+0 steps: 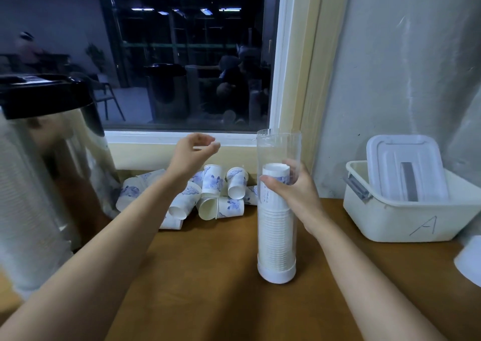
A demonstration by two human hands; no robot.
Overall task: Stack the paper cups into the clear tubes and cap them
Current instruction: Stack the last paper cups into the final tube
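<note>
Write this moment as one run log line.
right hand: grips clear tube | tube: upright, partly filled, top open | left hand: in air, holds nothing | loose cups: heaped, unstacked

We see a brown bench (pixel 208 275) set against the wall. At its left stands a large steel urn (pixel 39 171) with a black lid. At the rear, against the wall, loose paper cups (pixel 210 197) lie in a heap, most on their sides. Right of centre a clear tube (pixel 277 236) stands upright on its white cap (pixel 276 273), part-filled with nested cups. At the right sits a cream bin (pixel 398 221) marked A.
</note>
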